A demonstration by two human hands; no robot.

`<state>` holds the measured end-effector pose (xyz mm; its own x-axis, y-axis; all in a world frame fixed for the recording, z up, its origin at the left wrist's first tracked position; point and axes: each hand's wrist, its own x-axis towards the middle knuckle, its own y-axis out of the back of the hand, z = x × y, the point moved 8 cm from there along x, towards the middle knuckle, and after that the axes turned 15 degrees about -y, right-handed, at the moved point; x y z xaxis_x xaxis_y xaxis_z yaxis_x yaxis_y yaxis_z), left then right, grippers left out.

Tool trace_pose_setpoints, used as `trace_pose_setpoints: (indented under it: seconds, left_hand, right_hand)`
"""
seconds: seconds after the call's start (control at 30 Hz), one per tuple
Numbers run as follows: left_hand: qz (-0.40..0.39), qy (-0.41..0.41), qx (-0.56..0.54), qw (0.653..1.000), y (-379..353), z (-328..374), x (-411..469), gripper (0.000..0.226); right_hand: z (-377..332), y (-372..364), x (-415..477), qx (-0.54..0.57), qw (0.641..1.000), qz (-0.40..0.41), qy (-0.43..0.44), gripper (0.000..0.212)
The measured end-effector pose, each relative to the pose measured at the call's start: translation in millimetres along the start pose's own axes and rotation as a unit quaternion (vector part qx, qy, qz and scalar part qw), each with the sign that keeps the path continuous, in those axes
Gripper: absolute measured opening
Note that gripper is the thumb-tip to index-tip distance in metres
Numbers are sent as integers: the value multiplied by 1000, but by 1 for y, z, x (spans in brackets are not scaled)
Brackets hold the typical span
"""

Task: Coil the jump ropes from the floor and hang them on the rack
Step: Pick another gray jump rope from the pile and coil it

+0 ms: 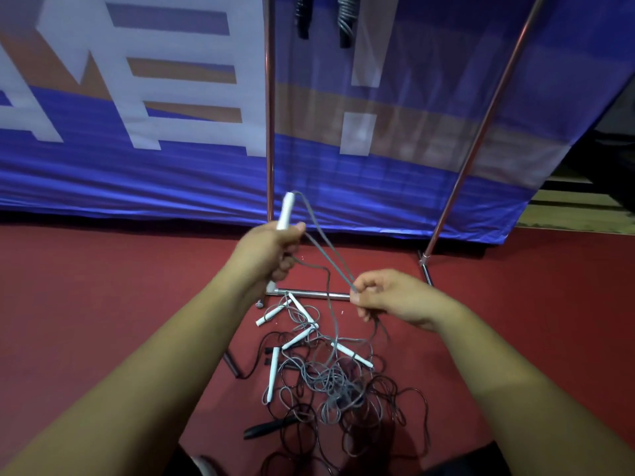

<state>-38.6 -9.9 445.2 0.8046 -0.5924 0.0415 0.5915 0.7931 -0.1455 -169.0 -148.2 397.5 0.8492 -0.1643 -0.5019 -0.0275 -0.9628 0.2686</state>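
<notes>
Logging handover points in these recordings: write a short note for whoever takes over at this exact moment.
Left hand: grips a white handle, raised in front of the rack.
Right hand: pinches the grey cord of that rope, which is stretched between the hands.
Pile: tangled grey and black ropes lie on the red floor by the rack's base; the held cord trails down into them.
Done: two coiled ropes hang at the top of the rack.
Left: finish coiling this rope, hang it, then work through the pile.
</notes>
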Motion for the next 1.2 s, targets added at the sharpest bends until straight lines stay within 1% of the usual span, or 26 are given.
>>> trace_pose_setpoints:
  seconds: [0.07,0.1,0.13,0.17,0.23,0.3,0.37,0.4,0.47,0.5,0.53,0.6,0.63,0.67,0.7,0.77,0.83,0.9,0.97,1.0,1.03,1.1,1.13,1.17,1.2]
  left_hand:
    - [61,-12,-15,998,23,5,5,24]
    - [83,-23,8,996,34,6,7,23]
    - [90,-34,60,994,42,6,7,21]
    - [87,-39,128,987,46,7,6,17]
    - [60,-19,232,971,46,0,5,3]
    - [33,7,280,959,42,-8,4,14]
    - [20,-2,289,957,36,-3,2,16]
    - [0,-10,267,964,29,0,1,15]
    - [-73,-3,174,982,6,-2,-6,15]
    - [-118,11,133,984,-9,-4,-13,16]
    - [-164,27,115,979,-22,-8,-20,18]
    - [-235,45,153,959,-38,-15,-32,26]
    - [-242,43,174,954,-41,-15,-33,29]
    - [-229,36,171,958,-41,-12,-31,30]
    - [-201,26,146,968,-38,-8,-27,30]
    - [-140,5,87,986,-31,0,-17,29]
    - [-86,-14,57,995,-21,4,-9,28]
    - [-24,-20,30,999,-4,5,-2,28]
    - [28,-18,16,999,16,6,5,29]
    - [40,-21,26,999,24,7,7,29]
    - [42,-27,42,998,30,8,9,30]
    - [51,-32,87,994,42,7,11,30]
    - [61,-35,133,989,50,6,11,28]
    - [71,-41,209,974,58,7,12,25]
    - [74,-55,307,947,65,11,12,21]
  right_hand:
    - [33,2,7,-84,992,-22,-88,16]
    - [46,6,9,-125,984,-21,-126,17]
    - [54,11,11,-152,978,-8,-143,19]
    - [53,17,13,-163,977,18,-136,21]
    - [33,29,11,-149,981,89,-81,27]
    - [7,38,3,-127,979,156,-21,31]
    - [-14,31,-5,-115,979,168,24,28]
    - [-23,22,-8,-110,981,155,42,25]
    - [-39,4,-13,-92,985,124,78,20]
    - [-46,-2,-15,-72,986,116,94,19]
    - [-51,-4,-17,-44,987,114,105,19]
    - [-56,2,-18,0,985,128,112,19]
    - [-56,6,-18,5,985,136,108,21]
    - [-53,9,-17,-2,985,138,99,22]
    - [-50,10,-15,-18,987,134,87,24]
    - [-39,8,-9,-58,991,107,59,25]
    - [-25,9,1,-93,991,84,35,25]
    - [-3,19,11,-137,987,86,-13,24]
    - [23,33,17,-196,974,80,-86,22]
    - [32,39,17,-212,968,77,-109,21]
    - [37,46,17,-214,966,85,-115,21]
    - [28,61,15,-176,972,143,-69,20]
    - [18,67,11,-133,975,177,-29,18]
    - [9,70,6,-80,976,202,7,14]
    - [0,71,1,-35,975,216,31,11]
